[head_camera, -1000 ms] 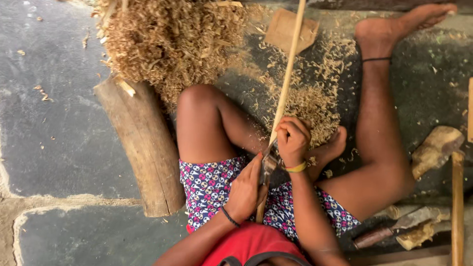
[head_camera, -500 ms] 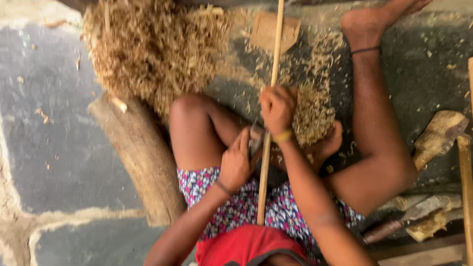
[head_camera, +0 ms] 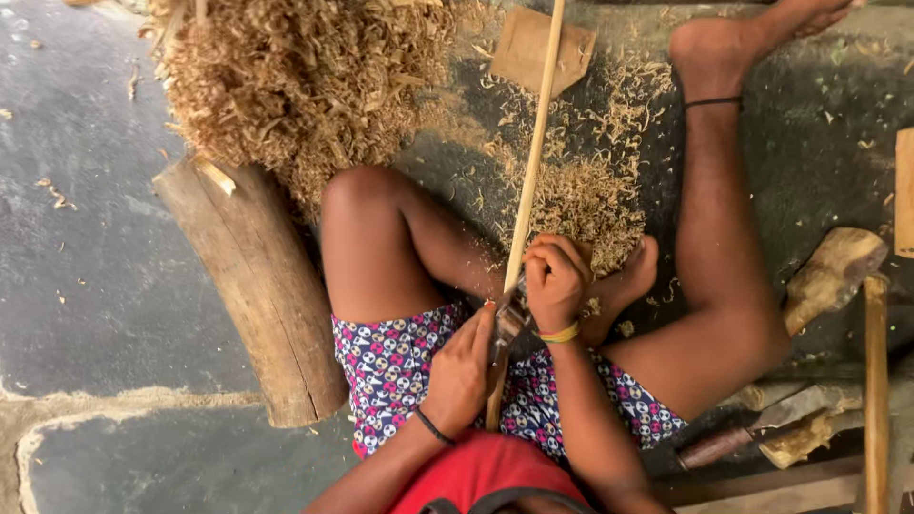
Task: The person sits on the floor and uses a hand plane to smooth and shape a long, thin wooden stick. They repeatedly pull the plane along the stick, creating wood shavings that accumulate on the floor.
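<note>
Shaving a long pale stick (head_camera: 529, 162) while seated on the ground.

From the head view, the right hand (head_camera: 555, 282) was fisted around the stick and the left hand (head_camera: 464, 369) was clenched on a small metal tool (head_camera: 507, 322) pressed against it, above patterned shorts (head_camera: 390, 366); a log (head_camera: 255, 286) and heaped shavings (head_camera: 305, 76) lay left.

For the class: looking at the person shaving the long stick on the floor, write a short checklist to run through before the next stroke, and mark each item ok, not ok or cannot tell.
1. Right hand gripped around the long stick: ok.
2. Left hand on the shaving tool: ok.
3. Tool set against the stick: ok.
4. Fingers clear of the cutting edge: cannot tell, the edge is hidden.
5. Stick's path free of the log: ok, it lies off to the side.
6. Bare foot away from the tool: not ok, it rests close beside the hands.
</note>
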